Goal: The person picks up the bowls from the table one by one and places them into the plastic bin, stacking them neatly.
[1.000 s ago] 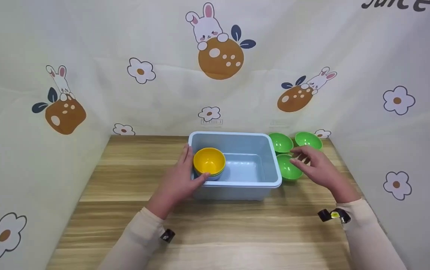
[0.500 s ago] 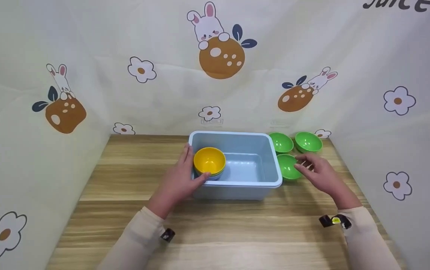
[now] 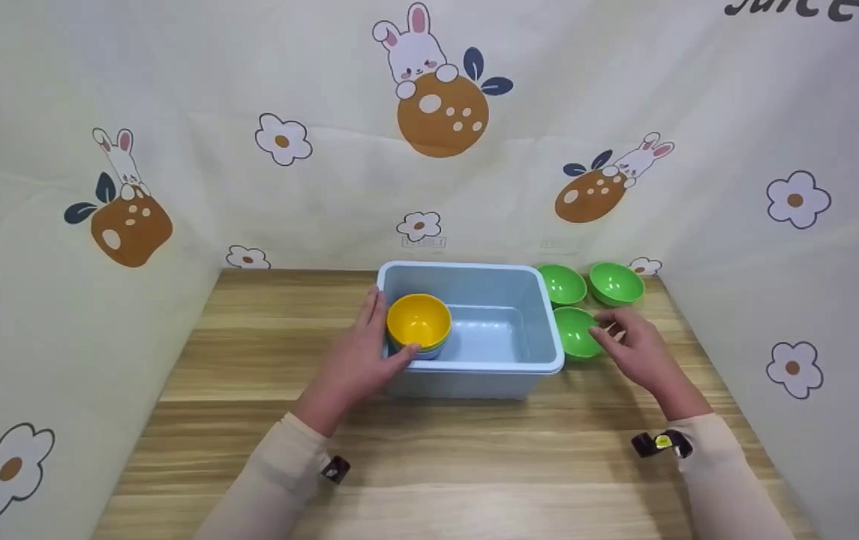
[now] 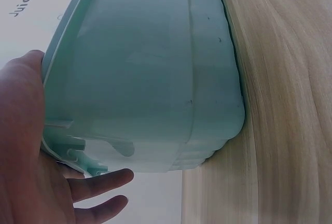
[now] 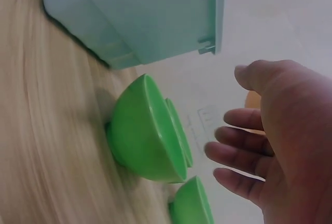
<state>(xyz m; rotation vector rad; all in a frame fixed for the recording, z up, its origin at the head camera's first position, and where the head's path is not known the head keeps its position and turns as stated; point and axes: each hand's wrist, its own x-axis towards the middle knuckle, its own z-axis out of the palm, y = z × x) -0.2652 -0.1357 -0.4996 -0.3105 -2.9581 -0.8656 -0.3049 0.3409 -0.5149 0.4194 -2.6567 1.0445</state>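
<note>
The right hand [image 3: 643, 356] has eased rightward, grip apart, leaving the nearest round green plastic bowl [image 3: 575, 334] unheld; the left hand [image 3: 350, 370] clamps the pale-blue rectangular plastic bin [image 3: 467, 385].

Soft, even light fills the head view; highlights mark the nearest green bowl [image 3: 576, 334] and the light-blue bin [image 3: 467, 386], faint shadows the table [image 3: 474, 465]. Both wrist views look hazier, the left hand [image 4: 33, 167] darkish against a washed-out backdrop [image 4: 31, 35].
</note>
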